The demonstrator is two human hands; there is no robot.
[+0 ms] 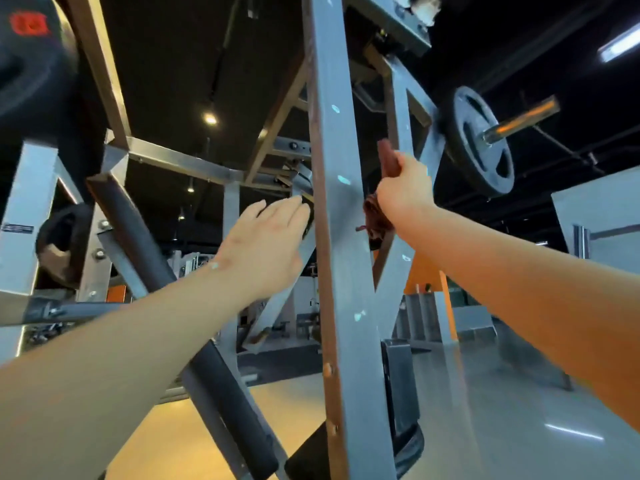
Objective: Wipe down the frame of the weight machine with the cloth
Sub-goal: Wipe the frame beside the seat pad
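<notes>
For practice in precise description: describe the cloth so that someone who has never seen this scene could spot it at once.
Start at the tall grey upright beam of the weight machine in the middle of the view. Just right of it, the right hand grips a bunched cloth at a slanted grey bar. It is the only soft, dark reddish-brown thing among hard grey metal.

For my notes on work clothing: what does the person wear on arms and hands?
Nothing visible. The left hand and the right hand have no gloves or rings. The left forearm and the right forearm are bare to the picture's edge: no sleeves, watch or bracelet. A small pale speck sits near the left wrist.
</notes>
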